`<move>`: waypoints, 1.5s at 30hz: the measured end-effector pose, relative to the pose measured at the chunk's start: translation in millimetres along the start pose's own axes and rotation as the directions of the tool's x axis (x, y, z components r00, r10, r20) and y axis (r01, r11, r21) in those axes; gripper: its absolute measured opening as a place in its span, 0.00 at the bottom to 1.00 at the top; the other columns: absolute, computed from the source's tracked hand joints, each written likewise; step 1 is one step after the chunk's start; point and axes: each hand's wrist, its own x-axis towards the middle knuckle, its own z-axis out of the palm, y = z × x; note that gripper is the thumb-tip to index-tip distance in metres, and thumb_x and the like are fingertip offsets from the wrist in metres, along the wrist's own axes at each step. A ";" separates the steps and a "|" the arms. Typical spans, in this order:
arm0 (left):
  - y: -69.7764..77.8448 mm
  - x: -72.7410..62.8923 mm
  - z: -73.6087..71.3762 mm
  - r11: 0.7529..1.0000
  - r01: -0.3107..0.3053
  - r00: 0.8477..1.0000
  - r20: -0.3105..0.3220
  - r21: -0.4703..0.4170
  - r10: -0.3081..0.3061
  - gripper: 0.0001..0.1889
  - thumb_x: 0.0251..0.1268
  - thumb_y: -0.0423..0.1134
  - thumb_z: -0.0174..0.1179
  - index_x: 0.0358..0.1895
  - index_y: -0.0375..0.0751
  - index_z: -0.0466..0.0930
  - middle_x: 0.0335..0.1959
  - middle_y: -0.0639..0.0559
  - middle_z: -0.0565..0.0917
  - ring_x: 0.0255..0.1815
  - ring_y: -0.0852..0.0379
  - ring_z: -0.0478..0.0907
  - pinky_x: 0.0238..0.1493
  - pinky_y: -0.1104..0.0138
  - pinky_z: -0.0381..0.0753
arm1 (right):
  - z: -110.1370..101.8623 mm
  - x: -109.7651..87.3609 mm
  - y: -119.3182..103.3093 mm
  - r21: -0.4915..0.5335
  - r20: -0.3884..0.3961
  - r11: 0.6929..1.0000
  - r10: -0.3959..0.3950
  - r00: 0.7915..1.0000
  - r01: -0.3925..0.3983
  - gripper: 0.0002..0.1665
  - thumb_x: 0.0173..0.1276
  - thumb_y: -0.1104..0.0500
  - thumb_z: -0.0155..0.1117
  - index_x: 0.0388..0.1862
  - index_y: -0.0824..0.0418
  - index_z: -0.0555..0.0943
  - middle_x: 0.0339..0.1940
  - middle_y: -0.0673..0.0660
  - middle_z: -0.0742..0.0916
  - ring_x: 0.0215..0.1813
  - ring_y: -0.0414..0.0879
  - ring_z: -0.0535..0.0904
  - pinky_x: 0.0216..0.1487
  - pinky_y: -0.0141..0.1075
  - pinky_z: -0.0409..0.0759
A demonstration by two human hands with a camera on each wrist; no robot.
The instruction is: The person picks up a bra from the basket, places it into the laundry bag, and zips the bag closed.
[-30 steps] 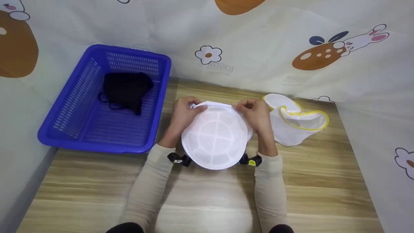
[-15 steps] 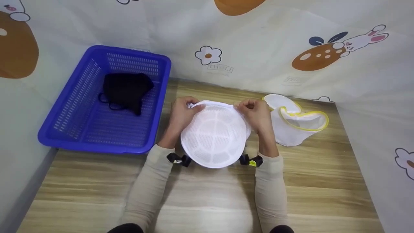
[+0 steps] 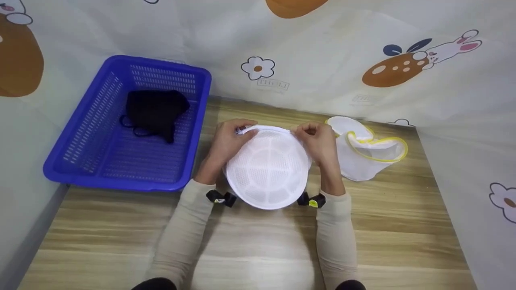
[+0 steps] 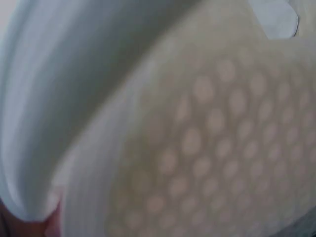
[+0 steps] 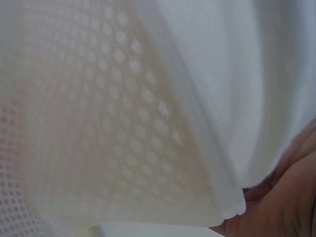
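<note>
A white mesh laundry bag [image 3: 268, 171] with a round ribbed end faces up in front of me in the head view. My left hand [image 3: 227, 141] pinches the far left of its rim between thumb and fingers. At the far right of that rim, the thumb and fingertips of my right hand [image 3: 319, 141] pinch the edge. Mesh and a pale folded band of the bag [image 4: 227, 143] fill the left wrist view. In the right wrist view the bag's mesh [image 5: 108, 113] hangs close, with part of my right hand [image 5: 284, 202] at its lower corner.
On the left, a blue plastic basket [image 3: 185, 157] holds a black cloth item with thin loops [image 3: 155, 110]. Two white pieces with yellow trim, a flat round one [image 3: 348, 125] and an open-topped pouch [image 3: 358, 163], lie right of the hands on the wooden table [image 3: 395, 225]. Patterned sheeting [image 3: 322, 60] surrounds the table.
The left index finger has stretched further along the bag's far rim, and that rim now curves more roundly. The right hand keeps its pinch almost in place.
</note>
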 end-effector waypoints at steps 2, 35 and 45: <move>0.1 -0.4 0.3 0.999 -0.035 0.999 -0.001 0.002 0.035 0.09 0.56 0.38 0.69 0.39 0.38 0.88 0.28 0.51 0.83 0.30 0.58 0.73 0.35 0.67 0.71 | 1.2 -0.3 0.2 -0.004 -0.002 1.000 -0.002 1.000 0.002 0.06 0.61 0.62 0.68 0.29 0.66 0.85 0.29 0.58 0.85 0.31 0.45 0.79 0.30 0.30 0.75; 2.7 -0.3 4.6 0.995 -0.085 0.996 -0.024 0.044 0.086 0.05 0.50 0.32 0.72 0.27 0.34 0.86 0.25 0.49 0.83 0.28 0.57 0.76 0.33 0.68 0.74 | 7.0 -1.4 1.4 -0.021 0.024 0.999 -0.036 0.999 0.037 0.10 0.61 0.57 0.70 0.27 0.63 0.85 0.27 0.55 0.85 0.30 0.44 0.77 0.29 0.30 0.74; 1.6 -1.2 3.2 0.996 -0.083 0.995 -0.046 0.034 0.084 0.04 0.49 0.31 0.71 0.26 0.34 0.86 0.25 0.48 0.83 0.27 0.56 0.76 0.32 0.68 0.73 | 6.0 -1.6 0.9 0.011 0.030 1.000 -0.030 0.999 0.029 0.09 0.61 0.58 0.70 0.27 0.64 0.84 0.26 0.57 0.84 0.29 0.45 0.77 0.27 0.31 0.74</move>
